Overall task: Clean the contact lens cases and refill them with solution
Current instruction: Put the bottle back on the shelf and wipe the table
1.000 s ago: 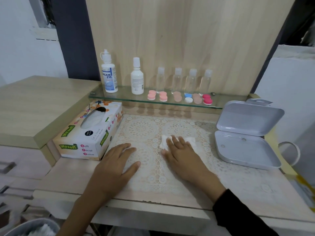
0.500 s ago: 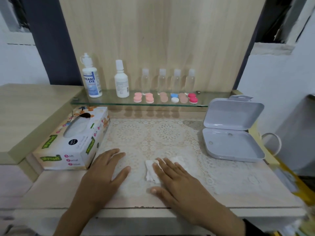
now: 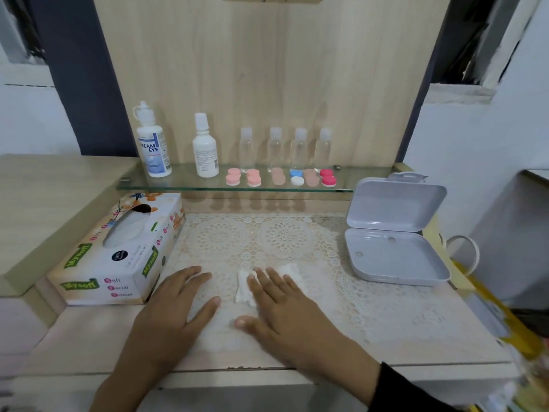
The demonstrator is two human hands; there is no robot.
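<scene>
Sitting at the left end of the counter, a tissue box lies at an angle, its near corner just beside the left hand. That hand rests palm down on the lace mat, fingers straight and a little spread, its grip wide and holding nothing.

Above and behind, on the glass shelf, a labelled solution bottle stands upright at the left end. A plain white dropper bottle stands next to it, then four small clear bottles in a row against the wooden back panel. The contact lens cases lie in a line on the shelf just in front of those clear bottles: pink ones to the left, then beige, one blue and white, and a deep pink pair at the right.

Down on the mat, a crumpled white tissue lies partly under the fingers of the right hand, which presses it flat with straight fingers, thumb out to the side. This grip too is wide, curled round nothing. Well to the right, an open white hinged box sits on the counter with its lid tilted up and back.
</scene>
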